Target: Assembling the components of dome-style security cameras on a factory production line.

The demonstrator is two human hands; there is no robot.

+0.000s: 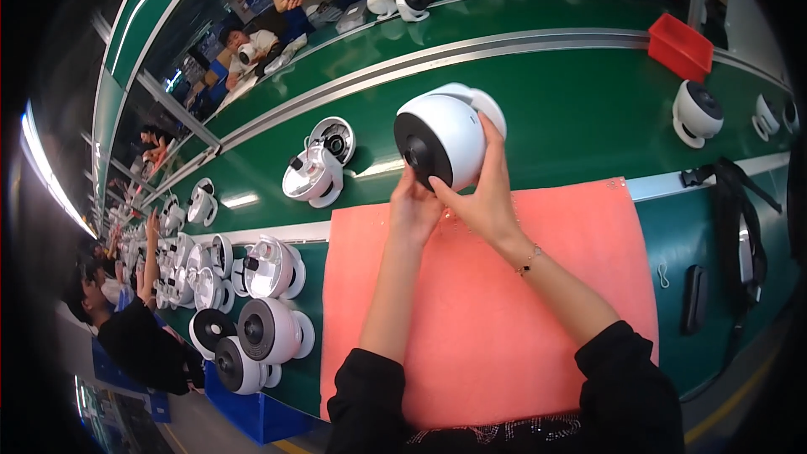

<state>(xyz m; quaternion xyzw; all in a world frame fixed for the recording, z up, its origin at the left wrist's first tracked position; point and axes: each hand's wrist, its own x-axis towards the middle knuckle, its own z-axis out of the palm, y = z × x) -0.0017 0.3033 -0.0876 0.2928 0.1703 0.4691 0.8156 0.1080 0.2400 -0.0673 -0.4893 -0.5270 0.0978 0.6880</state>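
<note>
I hold a round white security camera [450, 139] with a black front, raised above a pink mat [521, 328]. My right hand [486, 202] wraps its right side, the thumb reaching under the black face. From below, my left hand [416, 208] touches the lower edge of the black front with its fingers closed in. A white curved stand part shows behind the camera. Left of it, on the green belt, lies an opened camera [313, 175] with its inner parts showing.
Several finished-looking and opened cameras [271, 328] crowd the bench at the left. A red bin [679, 46] and another camera [698, 109] stand on the belt at the far right. A black strap [730, 227] and a dark case [694, 298] lie right of the mat. Other people work nearby.
</note>
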